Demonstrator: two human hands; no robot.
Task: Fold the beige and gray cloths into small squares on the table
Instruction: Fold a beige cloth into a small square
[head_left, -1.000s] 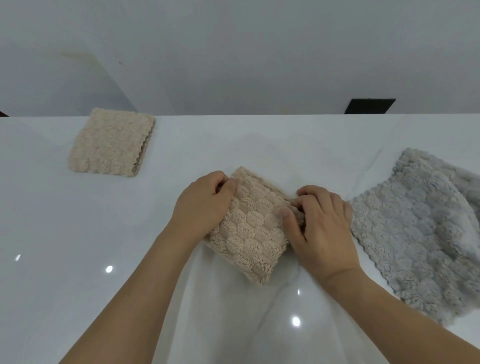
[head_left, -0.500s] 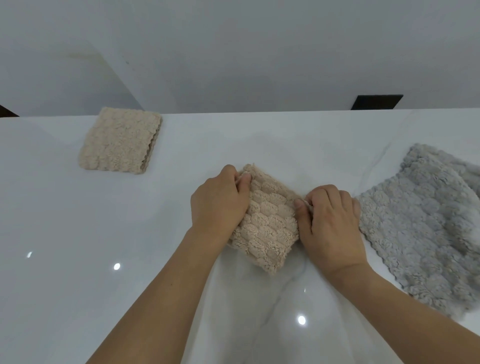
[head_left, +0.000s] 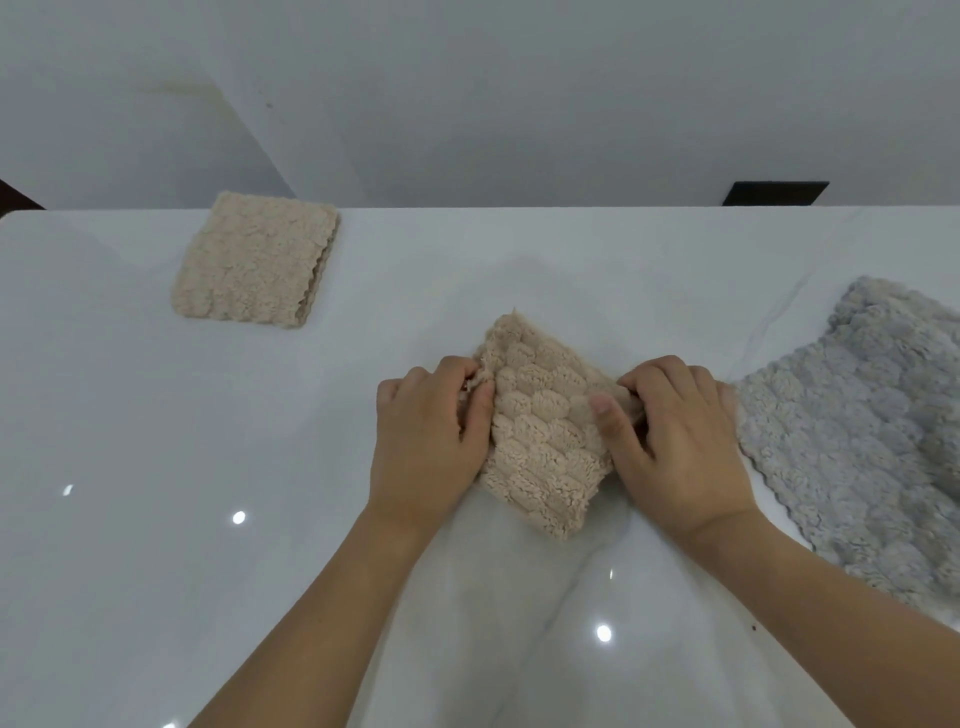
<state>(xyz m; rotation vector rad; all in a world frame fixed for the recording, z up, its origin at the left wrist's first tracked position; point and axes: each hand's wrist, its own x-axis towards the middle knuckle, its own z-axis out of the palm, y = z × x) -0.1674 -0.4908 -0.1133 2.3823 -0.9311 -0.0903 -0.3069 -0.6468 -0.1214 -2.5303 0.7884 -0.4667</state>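
Note:
A beige fluffy cloth (head_left: 540, 431), folded small and turned like a diamond, lies at the middle of the white table (head_left: 130, 441). My left hand (head_left: 428, 441) grips its left corner, fingers curled over the edge. My right hand (head_left: 675, 441) pinches its right corner between thumb and fingers. A second beige cloth (head_left: 254, 260), folded into a square, sits at the back left. A gray fluffy cloth (head_left: 872, 431) lies spread out and rumpled at the right, just beside my right hand.
The table's far edge (head_left: 519, 209) runs under a plain white wall. A dark rectangular opening (head_left: 776, 193) shows behind the table at the back right. Glossy bare tabletop stretches to the left and toward me.
Both hands have shifted along the beige cloth's side corners and drawn it slightly narrower. The view has tilted a little. The other cloths lie as before.

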